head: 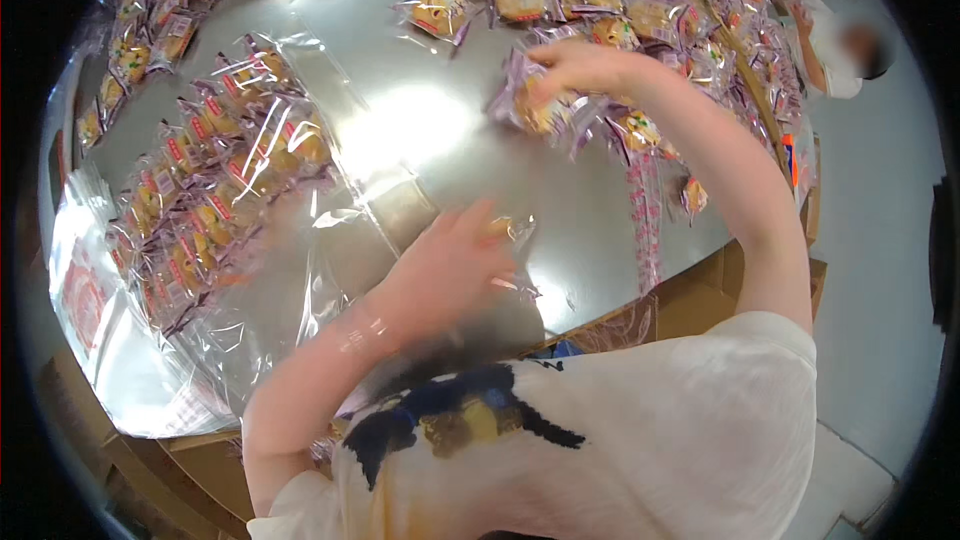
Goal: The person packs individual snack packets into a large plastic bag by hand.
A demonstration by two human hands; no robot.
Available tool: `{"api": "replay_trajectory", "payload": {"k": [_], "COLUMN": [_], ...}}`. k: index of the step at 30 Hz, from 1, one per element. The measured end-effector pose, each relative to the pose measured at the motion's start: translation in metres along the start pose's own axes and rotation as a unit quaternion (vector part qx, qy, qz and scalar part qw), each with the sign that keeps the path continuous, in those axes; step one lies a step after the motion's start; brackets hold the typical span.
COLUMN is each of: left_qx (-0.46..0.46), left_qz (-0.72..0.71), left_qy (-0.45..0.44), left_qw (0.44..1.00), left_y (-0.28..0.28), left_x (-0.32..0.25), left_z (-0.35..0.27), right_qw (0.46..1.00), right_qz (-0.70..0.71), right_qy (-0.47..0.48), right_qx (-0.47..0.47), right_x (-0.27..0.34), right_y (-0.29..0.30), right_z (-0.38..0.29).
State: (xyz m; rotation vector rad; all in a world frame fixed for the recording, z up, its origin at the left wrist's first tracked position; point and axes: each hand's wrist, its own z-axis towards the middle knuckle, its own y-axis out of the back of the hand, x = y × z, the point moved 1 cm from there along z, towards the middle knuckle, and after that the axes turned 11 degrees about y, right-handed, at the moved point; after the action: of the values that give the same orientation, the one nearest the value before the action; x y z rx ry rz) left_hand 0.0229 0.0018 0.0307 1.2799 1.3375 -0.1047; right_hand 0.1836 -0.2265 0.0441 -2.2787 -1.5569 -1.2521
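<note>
My left hand, blurred by motion, is over a wrapped pastry near the table's front edge; the fingers partly hide it. Farther to the right, my right hand has its fingers on a wrapped pastry with a purple-edged clear wrapper, at the edge of a large heap of like packets. To the left, rows of wrapped pastries lie under or in a large clear plastic bag. A single packet lies flat beyond my hands.
The metal table reflects light strongly. More packets line its far left. A stack of clear printed bags lies at the left edge. Cardboard boxes stand against the near side. Another person is at the far right.
</note>
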Motion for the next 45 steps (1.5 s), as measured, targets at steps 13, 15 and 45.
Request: {"api": "replay_trajectory", "payload": {"k": [13, 15, 45], "left_qx": [-0.385, -0.345, -0.192], "left_qz": [-0.582, -0.599, -0.442], "left_qy": [0.113, 0.133, 0.009], "left_qw": [0.707, 0.71, 0.876], "left_y": [0.096, 0.105, 0.01], "left_x": [0.1, 0.1, 0.009], "left_z": [0.192, 0.202, -0.105], "right_qw": [0.897, 0.897, 0.868], "right_qz": [-0.297, -0.297, 0.409], "right_qy": [0.264, 0.237, 0.276], "right_qx": [-0.194, -0.226, -0.056], "right_x": [-0.023, -0.039, -0.043], "right_y": [-0.116, -0.119, 0.125], "right_z": [-0.113, -0.14, 0.042]}}
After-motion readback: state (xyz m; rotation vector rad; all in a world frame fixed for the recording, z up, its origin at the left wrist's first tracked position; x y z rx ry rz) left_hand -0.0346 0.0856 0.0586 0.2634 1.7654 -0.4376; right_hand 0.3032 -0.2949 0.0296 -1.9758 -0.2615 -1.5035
